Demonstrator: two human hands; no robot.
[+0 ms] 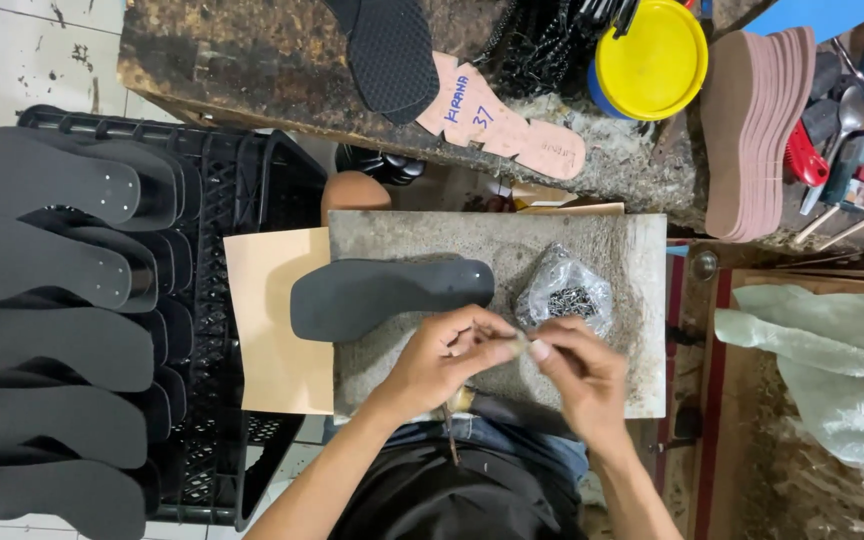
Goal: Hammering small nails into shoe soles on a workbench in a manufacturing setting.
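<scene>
My left hand (pixel 445 357) and my right hand (pixel 577 372) meet over the near edge of a grey stone slab (pixel 642 260) on my lap. Their fingertips pinch a tiny pale piece (pixel 523 345) between them; what it is, I cannot tell. A dark grey shoe sole (pixel 372 295) lies flat on the slab just beyond my left hand. To the right of the sole, a clear plastic bag of small dark metal bits (pixel 564 292) sits right above my right hand.
A tan sheet (pixel 272 320) lies left of the slab. A black crate (pixel 242 200) at left carries several dark soles (pixel 47 260). The bench beyond holds a pink sole template (pixel 512 125), a black sole (pixel 387 50), a yellow lid (pixel 650 62), stacked brown insoles (pixel 752 130) and tools (pixel 852 150). Pale green cloth (pixel 832 350) lies right.
</scene>
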